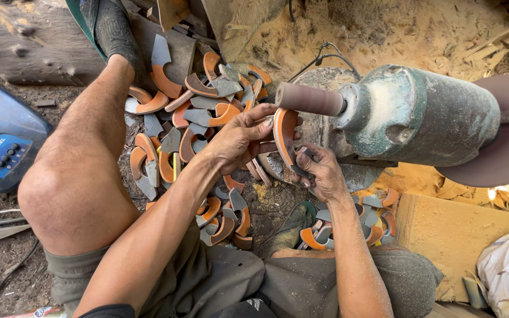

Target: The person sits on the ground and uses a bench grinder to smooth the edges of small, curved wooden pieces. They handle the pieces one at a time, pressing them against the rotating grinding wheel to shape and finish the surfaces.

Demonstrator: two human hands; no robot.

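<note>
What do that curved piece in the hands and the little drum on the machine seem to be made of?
The curved piece, held by the left hand and right hand, looks like wood: matte orange face with a grey edge, though it could be horn. The drum looks wrapped in sandpaper, dull reddish-brown and grainy. The machine looks like painted metal, its green coat worn and dusty.

A curved piece (284, 136) of smooth orange wood edged with matt grey metal. The sanding drum (309, 99) looks rough and gritty, a dull reddish-brown. The motor housing (425, 115) is worn green-painted metal — dusty, chalky. Similar pieces (189, 123) lie on the floor (278, 203) — loose dirt and pale sawdust.
</note>
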